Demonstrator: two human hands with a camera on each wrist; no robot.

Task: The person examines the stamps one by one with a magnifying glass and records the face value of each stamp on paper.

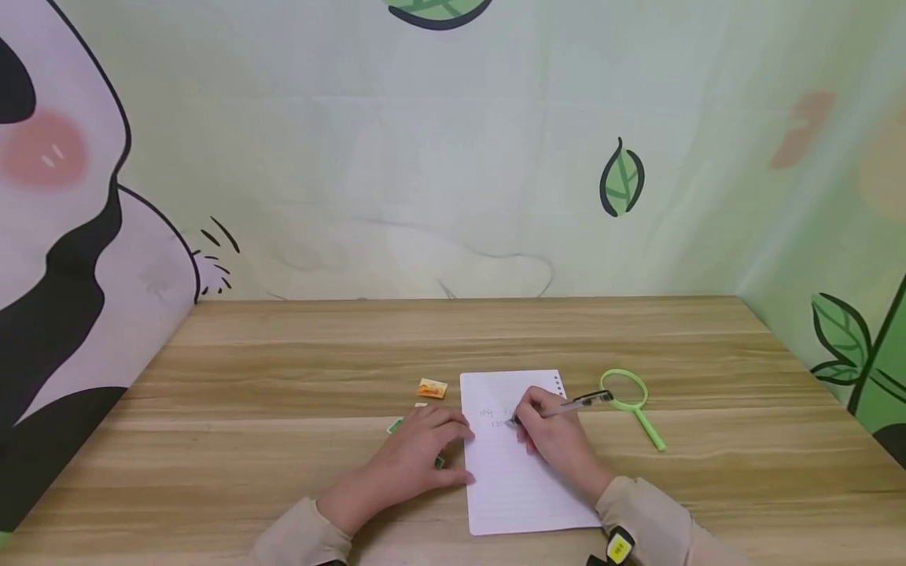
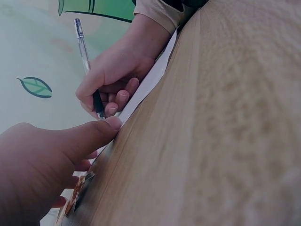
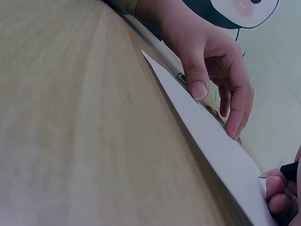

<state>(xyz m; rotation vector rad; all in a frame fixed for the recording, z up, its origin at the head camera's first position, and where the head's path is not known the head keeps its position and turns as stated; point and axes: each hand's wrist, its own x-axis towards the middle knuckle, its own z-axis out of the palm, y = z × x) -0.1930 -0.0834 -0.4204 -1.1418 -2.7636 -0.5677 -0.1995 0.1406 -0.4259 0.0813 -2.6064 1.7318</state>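
A sheet of lined paper with punched holes along its edge lies on the wooden table, with a little handwriting near its top. My right hand grips a pen, its tip at the writing. In the left wrist view the pen shows a clear barrel and dark grip. My left hand rests at the paper's left edge, thumb and fingertips touching it, as the right wrist view also shows. Small cards, one with a green edge, lie partly hidden beneath that hand.
A small orange picture card lies beyond my left hand. To the right of the paper is a green magnifying glass. The wooden table meets a wall printed with a panda and leaves.
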